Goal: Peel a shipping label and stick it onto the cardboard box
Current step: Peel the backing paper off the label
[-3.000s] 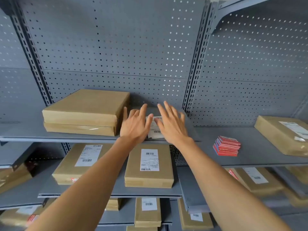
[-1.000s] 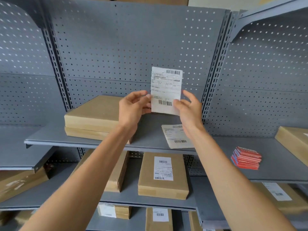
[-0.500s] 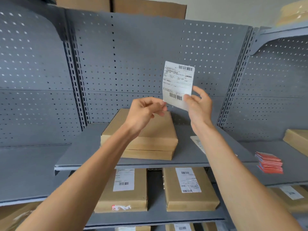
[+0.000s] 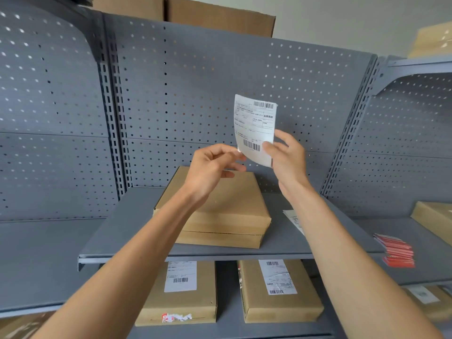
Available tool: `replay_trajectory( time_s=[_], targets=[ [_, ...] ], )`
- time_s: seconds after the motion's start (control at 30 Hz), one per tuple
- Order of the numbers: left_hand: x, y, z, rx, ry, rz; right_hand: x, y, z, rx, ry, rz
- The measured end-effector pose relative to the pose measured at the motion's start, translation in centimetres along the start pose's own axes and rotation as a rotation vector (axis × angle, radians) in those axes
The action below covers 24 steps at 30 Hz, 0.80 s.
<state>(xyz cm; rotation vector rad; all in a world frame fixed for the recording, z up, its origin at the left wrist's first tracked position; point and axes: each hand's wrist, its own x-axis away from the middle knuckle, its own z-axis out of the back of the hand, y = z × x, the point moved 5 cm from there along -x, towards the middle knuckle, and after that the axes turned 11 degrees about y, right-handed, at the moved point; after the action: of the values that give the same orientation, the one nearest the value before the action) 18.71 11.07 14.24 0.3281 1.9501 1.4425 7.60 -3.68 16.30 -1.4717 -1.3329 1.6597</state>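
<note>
A white shipping label (image 4: pixel 254 126) with barcodes is held upright in front of the grey pegboard. My right hand (image 4: pixel 287 157) pinches its lower right edge between thumb and fingers. My left hand (image 4: pixel 212 167) has its fingertips at the label's lower left corner. Below the hands, two plain cardboard boxes (image 4: pixel 225 211) lie stacked on the grey shelf (image 4: pixel 132 231), with no label on top. Another label sheet (image 4: pixel 292 220) lies on the shelf to the right of the stack, partly hidden by my right forearm.
Labelled boxes (image 4: pixel 281 292) (image 4: pixel 181 294) lie on the shelf below. A stack of red cards (image 4: pixel 396 250) sits on the right shelf, near another cardboard box (image 4: pixel 435 214). Large cartons (image 4: pixel 217 15) stand on top of the rack.
Three seconds ago both hands lay flat on the label sheets on the shelf. They have since lifted one label; my view has swung left, bringing the plain box stack under the hands.
</note>
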Motion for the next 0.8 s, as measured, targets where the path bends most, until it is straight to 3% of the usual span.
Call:
replay_trajectory(
  time_s=[0.13,0.23,0.4,0.53,0.8],
  targets=[
    [-0.3,-0.5,-0.1,0.044,0.023,0.007,0.4,0.4,-0.4,0.269,-0.012,0.088],
    [-0.5,-1.0,-0.2,0.051,0.058,0.009,1.4,-0.7,-0.5,0.326,-0.005,0.260],
    [-0.5,-1.5,-0.2,-0.005,0.087,-0.034,3.1,-1.9,-1.8,0.339,-0.240,0.341],
    [-0.4,-1.4,-0.1,-0.080,0.100,-0.084,2.7,-1.6,-2.0,0.367,-0.307,0.321],
    [-0.5,-1.7,0.8,-0.154,0.177,-0.144,2.2,-0.6,-2.6,0.249,-0.292,0.228]
  ],
)
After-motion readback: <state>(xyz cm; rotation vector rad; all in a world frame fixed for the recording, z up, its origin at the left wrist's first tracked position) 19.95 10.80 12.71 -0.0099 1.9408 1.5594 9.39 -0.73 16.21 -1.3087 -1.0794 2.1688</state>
